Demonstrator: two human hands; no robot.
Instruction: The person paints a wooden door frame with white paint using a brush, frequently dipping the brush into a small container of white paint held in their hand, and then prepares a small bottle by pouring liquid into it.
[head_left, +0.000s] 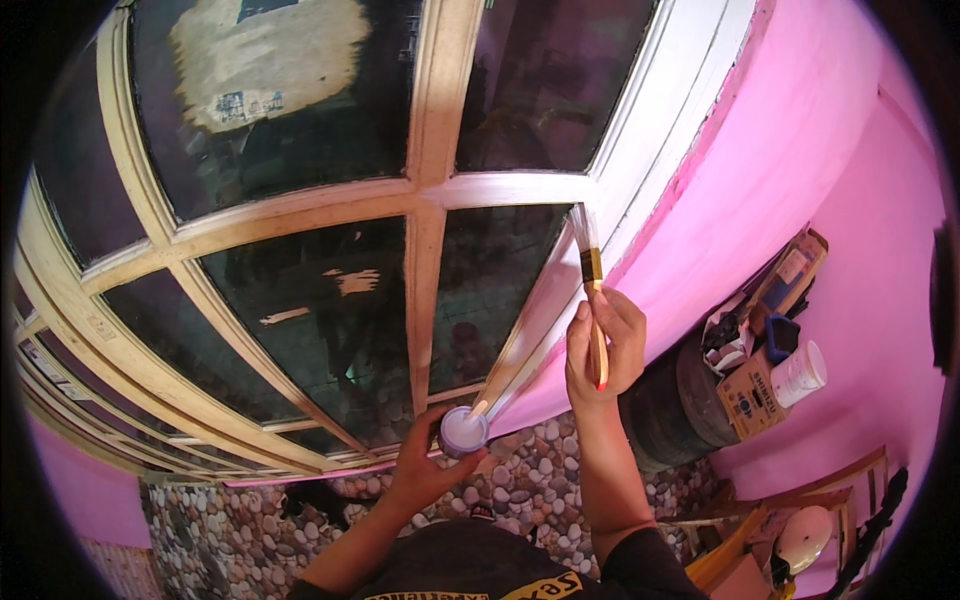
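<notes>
A paintbrush (pixel 591 266), pointed toward twelve o'clock, is gripped by the right hand (pixel 612 345); a cup (pixel 464 434) is clasped at two o'clock of the left hand (pixel 424 468).

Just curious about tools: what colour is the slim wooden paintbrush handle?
The paintbrush handle is light tan with a red end, seen in the head view.

A dark, short-sleeved shirt (pixel 460 555) bears yellow lettering (pixel 546 588) across the front, with both wrists (pixel 593 408) and forearms (pixel 608 470) bare.
</notes>
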